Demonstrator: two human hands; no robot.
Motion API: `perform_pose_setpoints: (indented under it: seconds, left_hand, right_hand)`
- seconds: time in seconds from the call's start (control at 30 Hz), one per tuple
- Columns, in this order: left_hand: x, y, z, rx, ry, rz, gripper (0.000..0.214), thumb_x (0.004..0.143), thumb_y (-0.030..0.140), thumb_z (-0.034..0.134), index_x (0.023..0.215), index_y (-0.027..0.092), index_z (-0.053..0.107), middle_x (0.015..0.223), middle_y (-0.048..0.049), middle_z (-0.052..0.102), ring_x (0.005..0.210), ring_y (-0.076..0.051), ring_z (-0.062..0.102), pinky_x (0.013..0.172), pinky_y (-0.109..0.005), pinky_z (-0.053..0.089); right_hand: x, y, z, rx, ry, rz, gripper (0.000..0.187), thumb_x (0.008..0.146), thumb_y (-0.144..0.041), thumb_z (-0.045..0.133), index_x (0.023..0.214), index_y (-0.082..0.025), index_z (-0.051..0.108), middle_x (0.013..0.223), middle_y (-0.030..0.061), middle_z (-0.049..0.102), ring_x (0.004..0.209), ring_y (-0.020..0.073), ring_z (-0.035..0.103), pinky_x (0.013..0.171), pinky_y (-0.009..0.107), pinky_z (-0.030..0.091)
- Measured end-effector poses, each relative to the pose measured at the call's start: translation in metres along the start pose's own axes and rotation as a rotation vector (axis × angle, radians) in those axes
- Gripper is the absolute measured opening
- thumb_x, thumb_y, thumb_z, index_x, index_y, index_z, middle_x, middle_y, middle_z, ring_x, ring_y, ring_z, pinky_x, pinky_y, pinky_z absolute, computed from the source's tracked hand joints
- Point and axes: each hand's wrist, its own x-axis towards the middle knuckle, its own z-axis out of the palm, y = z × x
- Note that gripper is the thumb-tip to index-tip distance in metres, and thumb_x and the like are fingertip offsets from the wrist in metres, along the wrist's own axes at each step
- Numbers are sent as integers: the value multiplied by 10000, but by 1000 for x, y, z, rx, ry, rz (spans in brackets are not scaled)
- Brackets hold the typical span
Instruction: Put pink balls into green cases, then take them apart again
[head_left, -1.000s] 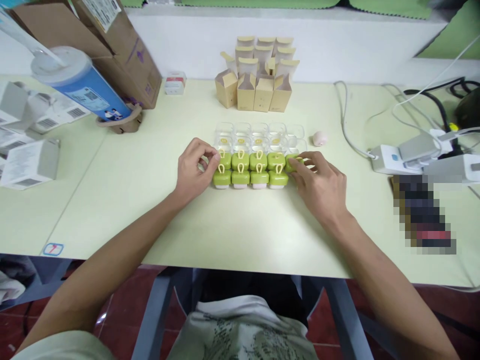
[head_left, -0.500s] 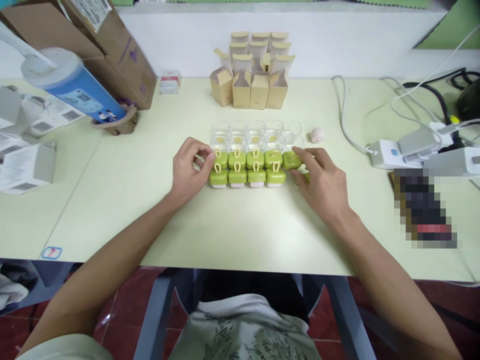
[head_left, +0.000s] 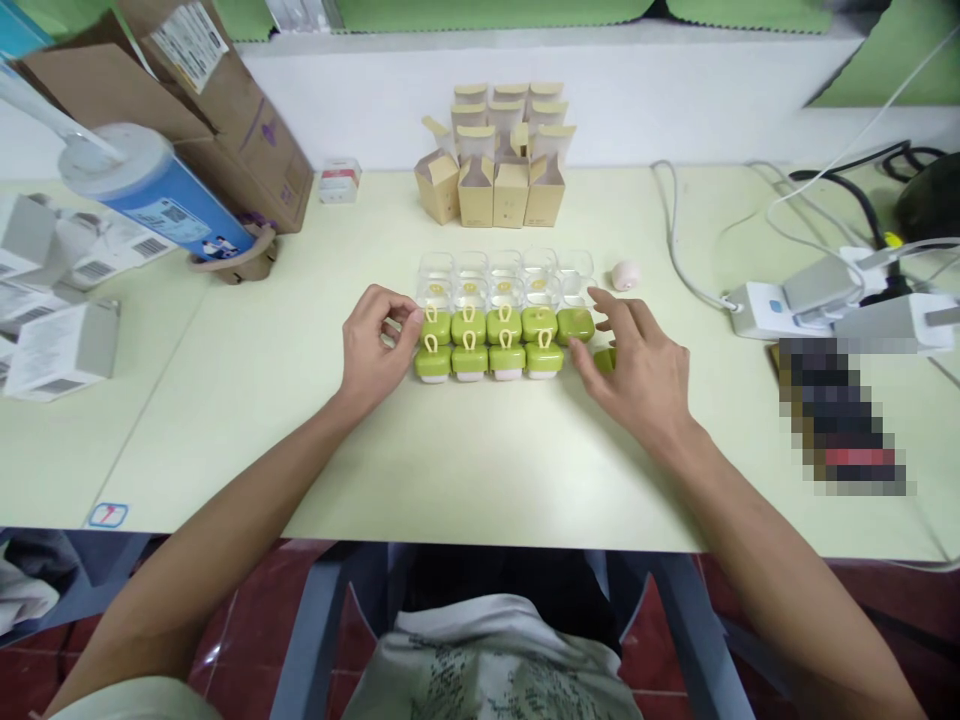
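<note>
Two rows of small glossy green-topped cases (head_left: 506, 362) stand close together on the table, most with a yellow loop on top and the front ones with pale bottoms. My left hand (head_left: 379, 345) is at their left end, thumb and index tips together against the leftmost cases; whether anything is between them is hidden. At the right end, my right hand (head_left: 641, 365) has its fingers apart, beside a green case without a visible loop (head_left: 575, 325). Another green piece (head_left: 604, 360) is partly covered by that hand. Clear plastic covers (head_left: 504, 268) stand directly behind the green rows.
A small pink round object (head_left: 625, 275) lies right of the clear covers. Open cardboard boxes (head_left: 510, 195) stand against the wall. On the left are a blue cylinder (head_left: 191, 210), a large carton (head_left: 262, 150) and white boxes (head_left: 64, 340); on the right, a power strip (head_left: 772, 310) with cables.
My right hand's thumb and index finger have spread apart, uncovering more of the rightmost green case. My left hand keeps its place at the left end. The whole view has shifted slightly.
</note>
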Motion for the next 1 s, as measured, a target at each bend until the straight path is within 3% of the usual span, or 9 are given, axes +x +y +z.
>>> perform_pose_setpoints:
  seconds: [0.17, 0.27, 0.43, 0.53, 0.63, 0.7, 0.83, 0.93, 1.0]
  left_hand:
    - [0, -2, 2, -7, 13, -38, 108, 1003, 295, 688, 934, 212, 692, 959, -32, 700, 808, -135, 635, 660, -251, 518]
    - [1, -4, -1, -16, 61, 9, 118, 1024, 293, 684, 927, 226, 681, 938, -31, 686, 799, -147, 636, 641, -270, 500]
    - [-4, 26, -5, 74, 223, 439, 81, 1028, 198, 680, 983, 264, 666, 874, -22, 681, 796, -194, 621, 709, -348, 510]
    - [-19, 67, 13, 155, 20, 736, 148, 988, 163, 693, 1109, 248, 679, 953, -39, 750, 879, -221, 700, 789, -393, 584]
    - [-33, 109, 48, 361, -212, 927, 335, 1019, 179, 672, 1354, 167, 676, 1303, -154, 794, 1300, -315, 728, 1084, -499, 631]
    - [-35, 130, 73, 466, -342, 935, 452, 1040, 132, 643, 1491, 151, 624, 1518, -202, 714, 1501, -303, 646, 1258, -499, 560]
    - [-29, 155, 105, 615, -436, 833, 297, 1049, 61, 602, 1301, 116, 750, 1634, -219, 636, 1597, -303, 589, 1316, -453, 528]
    - [-29, 165, 111, 717, -392, 919, 235, 1053, 51, 576, 1095, 89, 804, 1403, -224, 774, 1489, -351, 680, 1243, -472, 576]
    - [-34, 165, 108, 669, -392, 960, 220, 1045, 47, 582, 1006, 111, 789, 1274, -196, 811, 1258, -336, 791, 1076, -460, 647]
  right_hand:
    - [6, 15, -1, 130, 170, 67, 382, 1108, -369, 483, 1393, -231, 695, 1259, 137, 781, 975, 270, 770, 735, 398, 623]
    - [19, 43, 6, 113, 219, 66, 391, 1089, -310, 464, 1395, -263, 703, 1318, 177, 752, 1180, 342, 703, 913, 509, 627]
    - [42, 95, 33, 103, 87, 14, 517, 1060, -307, 515, 1566, -298, 619, 1685, 185, 560, 1497, 409, 521, 1189, 659, 492]
    - [46, 111, 46, 143, -1, -20, 499, 1023, -309, 561, 1507, -256, 669, 1637, 196, 600, 1478, 388, 552, 1243, 654, 466]
    - [44, 111, 49, 187, 24, -20, 397, 1004, -309, 575, 1358, -232, 736, 1507, 198, 634, 1278, 327, 662, 1151, 598, 556]
    - [42, 107, 49, 219, 67, -11, 328, 1028, -312, 540, 1265, -232, 752, 1422, 184, 625, 1135, 284, 690, 1038, 549, 615]
    - [41, 98, 43, 254, 255, 42, 338, 1098, -339, 474, 1292, -250, 737, 1339, 157, 598, 1103, 274, 692, 914, 485, 646]
    - [40, 92, 34, 252, 418, 75, 426, 1143, -353, 408, 1434, -259, 706, 1386, 176, 557, 1151, 287, 711, 902, 487, 662]
    - [37, 85, 26, 304, 454, 76, 453, 1162, -400, 388, 1474, -273, 692, 1437, 189, 528, 1152, 288, 730, 899, 507, 681]
